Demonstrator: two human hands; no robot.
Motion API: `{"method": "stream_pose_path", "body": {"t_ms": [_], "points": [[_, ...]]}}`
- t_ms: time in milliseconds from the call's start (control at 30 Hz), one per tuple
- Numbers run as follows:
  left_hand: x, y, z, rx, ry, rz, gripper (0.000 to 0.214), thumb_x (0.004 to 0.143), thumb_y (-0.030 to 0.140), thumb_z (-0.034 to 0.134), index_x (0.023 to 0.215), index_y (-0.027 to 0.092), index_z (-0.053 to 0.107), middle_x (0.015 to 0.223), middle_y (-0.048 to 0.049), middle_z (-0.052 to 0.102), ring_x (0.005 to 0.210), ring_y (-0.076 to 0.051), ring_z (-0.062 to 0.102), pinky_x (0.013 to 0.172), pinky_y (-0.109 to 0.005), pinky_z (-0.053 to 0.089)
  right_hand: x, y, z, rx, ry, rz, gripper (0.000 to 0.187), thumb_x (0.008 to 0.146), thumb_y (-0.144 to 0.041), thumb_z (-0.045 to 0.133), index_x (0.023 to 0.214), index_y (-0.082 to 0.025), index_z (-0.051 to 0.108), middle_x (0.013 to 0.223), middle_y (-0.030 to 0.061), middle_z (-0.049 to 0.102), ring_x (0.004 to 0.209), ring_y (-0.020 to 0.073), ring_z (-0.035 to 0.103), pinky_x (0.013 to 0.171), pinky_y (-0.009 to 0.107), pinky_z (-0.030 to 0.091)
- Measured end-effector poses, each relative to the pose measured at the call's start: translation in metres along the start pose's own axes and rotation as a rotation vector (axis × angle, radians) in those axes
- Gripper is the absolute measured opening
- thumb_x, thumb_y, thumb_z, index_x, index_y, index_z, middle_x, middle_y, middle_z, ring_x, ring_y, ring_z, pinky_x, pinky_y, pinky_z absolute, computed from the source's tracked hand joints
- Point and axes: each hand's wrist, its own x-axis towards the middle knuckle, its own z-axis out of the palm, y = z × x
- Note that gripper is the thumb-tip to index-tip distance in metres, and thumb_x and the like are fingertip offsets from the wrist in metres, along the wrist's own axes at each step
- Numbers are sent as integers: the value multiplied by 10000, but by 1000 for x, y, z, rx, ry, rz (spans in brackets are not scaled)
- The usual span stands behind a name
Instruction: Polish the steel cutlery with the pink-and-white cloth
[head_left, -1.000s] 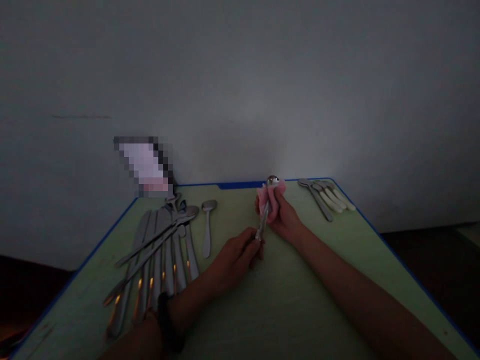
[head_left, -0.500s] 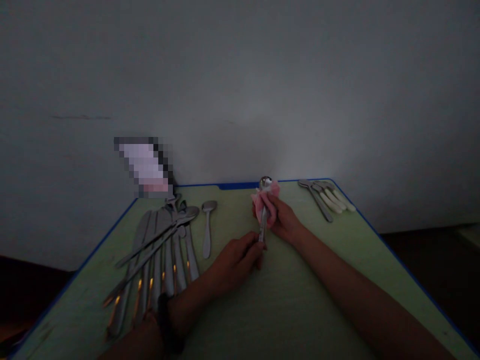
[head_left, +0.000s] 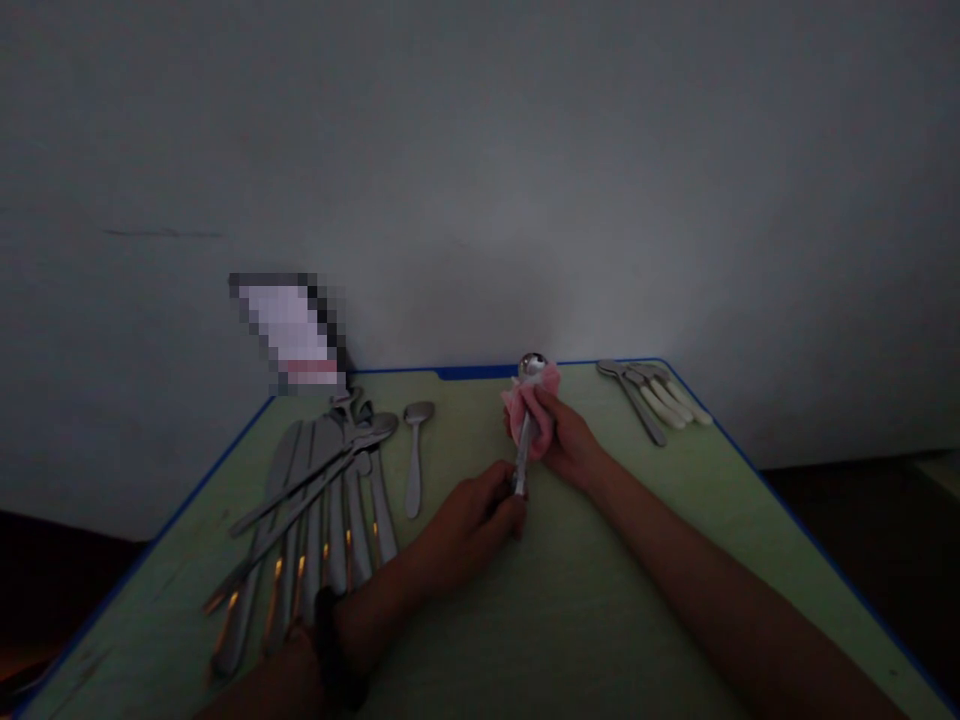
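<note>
A shiny metal spoon (head_left: 523, 462) is held over the table, bowl end pointing away toward the wall. My left hand (head_left: 480, 525) pinches the lower end of its handle. Bunched around the upper handle, just below the bowl, is a pink cloth (head_left: 538, 410), and my right hand (head_left: 570, 440) is closed on that cloth, pressing it to the spoon. The cloth hides part of the handle and some fingertips of my right hand.
Left of my hands lie several knives and spoons (head_left: 322, 490) in an overlapping row. A short spoon (head_left: 415, 460) lies apart beside them. At the back right rest a spoon (head_left: 637, 405) and several white-handled utensils (head_left: 671, 400). A blurred-out device (head_left: 289, 330) leans against the wall.
Hardly anything differs: my left fingers have shifted slightly on the spoon's handle, while the cloth and my right hand stay at nearly the same spot.
</note>
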Motion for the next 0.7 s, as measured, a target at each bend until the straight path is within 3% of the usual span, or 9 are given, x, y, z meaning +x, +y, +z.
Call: {"method": "stream_pose_path", "body": {"t_ms": [367, 700], "points": [[-1, 3, 1, -111, 99, -37, 298, 942, 360, 275, 778, 188, 454, 601, 48, 485, 538, -103, 469, 547, -224, 373, -4, 0, -3, -150, -25, -34, 258, 672, -379, 693, 733, -133, 643, 701, 17, 641, 622, 103, 551, 633, 237, 428], [1, -2, 3, -109, 125, -17, 292, 936, 371, 308, 771, 187, 463, 605, 44, 486, 540, -102, 466, 549, -221, 371, -8, 0, -1, -206, -63, -23, 272, 633, -351, 725, 760, -122, 652, 664, 13, 641, 579, 108, 548, 571, 234, 425]]}}
